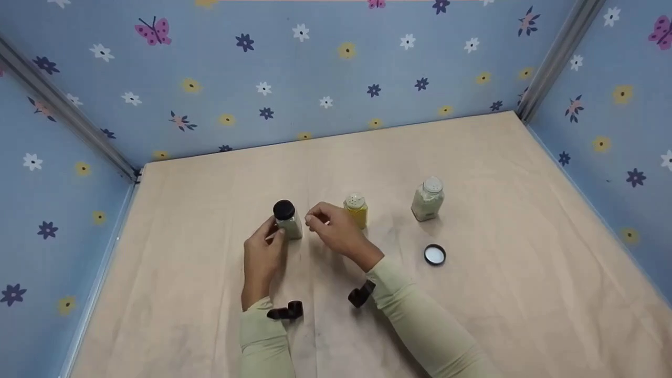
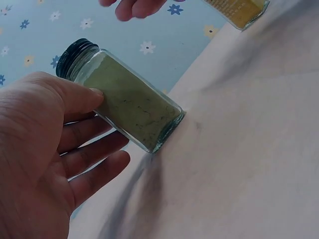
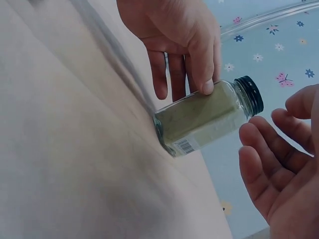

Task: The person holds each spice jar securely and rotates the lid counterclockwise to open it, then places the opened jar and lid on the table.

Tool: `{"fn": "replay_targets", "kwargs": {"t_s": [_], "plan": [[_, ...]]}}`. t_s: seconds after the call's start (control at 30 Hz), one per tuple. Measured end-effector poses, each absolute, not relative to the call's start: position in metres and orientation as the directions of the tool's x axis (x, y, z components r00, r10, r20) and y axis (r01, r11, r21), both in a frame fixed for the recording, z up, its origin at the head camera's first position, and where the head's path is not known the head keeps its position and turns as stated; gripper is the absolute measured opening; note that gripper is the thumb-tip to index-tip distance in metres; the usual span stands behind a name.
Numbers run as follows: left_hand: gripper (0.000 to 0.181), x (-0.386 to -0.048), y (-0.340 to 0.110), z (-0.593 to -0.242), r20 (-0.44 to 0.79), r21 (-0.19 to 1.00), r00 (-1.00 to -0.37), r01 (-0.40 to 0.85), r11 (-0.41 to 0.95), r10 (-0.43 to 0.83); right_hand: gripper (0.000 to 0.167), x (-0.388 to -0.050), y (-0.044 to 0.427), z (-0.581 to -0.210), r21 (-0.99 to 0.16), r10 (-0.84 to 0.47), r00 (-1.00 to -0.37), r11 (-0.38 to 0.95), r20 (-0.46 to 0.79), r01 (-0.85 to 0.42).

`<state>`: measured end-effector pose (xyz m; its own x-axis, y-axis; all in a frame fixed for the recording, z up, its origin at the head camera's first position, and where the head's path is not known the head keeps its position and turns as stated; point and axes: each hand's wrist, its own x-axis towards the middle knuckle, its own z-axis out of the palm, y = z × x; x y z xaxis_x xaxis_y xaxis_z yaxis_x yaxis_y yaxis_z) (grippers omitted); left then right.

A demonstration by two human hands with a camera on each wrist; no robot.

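A square glass spice jar (image 1: 292, 227) of green powder with a black screw lid (image 1: 284, 209) stands upright at the left middle of the table. My left hand (image 1: 261, 257) holds it from the left, thumb (image 2: 94, 97) on the near side and fingers behind. Just right of the lid is my right hand (image 1: 338, 231), its fingers (image 3: 259, 167) loosely bent and apart from the jar, holding nothing. A yellow-filled jar (image 1: 357, 210) with a perforated shaker top stands behind the right hand, partly hidden by it. In the right wrist view, a barcode label (image 3: 184, 145) shows on the green jar.
Further right stands another glass jar (image 1: 428, 202) with pale green contents and an uncovered shaker top. A black lid (image 1: 434, 255) lies with its white inside upward in front of it. Beige cloth (image 1: 525, 273) covers the table, and patterned blue panels (image 1: 336, 73) enclose it.
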<state>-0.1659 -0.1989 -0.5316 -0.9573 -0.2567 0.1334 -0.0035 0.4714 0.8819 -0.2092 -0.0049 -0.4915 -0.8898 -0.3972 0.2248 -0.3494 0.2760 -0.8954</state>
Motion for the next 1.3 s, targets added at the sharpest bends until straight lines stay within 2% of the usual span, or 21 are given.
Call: {"fn": "replay_targets", "kwargs": {"t_s": [0.2, 0.73, 1.03, 1.3], "plan": [[0.040, -0.167, -0.199, -0.529, 0.141, 0.872, -0.960, 0.004, 0.490, -0.244, 0.020, -0.217, -0.010, -0.491, -0.890, -0.467, -0.858, 0.267, 0.215, -0.369], [0.041, -0.169, -0.195, -0.530, 0.108, 0.867, -0.967, -0.023, 0.497, -0.232, 0.049, -0.224, -0.021, -0.494, -0.924, -0.468, -0.864, 0.216, 0.185, -0.315], [0.042, -0.168, -0.197, -0.531, 0.135, 0.849, -0.963, -0.010, 0.529, -0.234, 0.051, -0.221, -0.026, -0.492, -0.927, -0.455, -0.871, 0.211, 0.187, -0.309], [0.041, -0.165, -0.200, -0.533, 0.115, 0.830, -0.964, -0.041, 0.556, -0.241, 0.040, -0.220, -0.032, -0.496, -0.923, -0.414, -0.885, 0.212, 0.214, -0.322]]}}
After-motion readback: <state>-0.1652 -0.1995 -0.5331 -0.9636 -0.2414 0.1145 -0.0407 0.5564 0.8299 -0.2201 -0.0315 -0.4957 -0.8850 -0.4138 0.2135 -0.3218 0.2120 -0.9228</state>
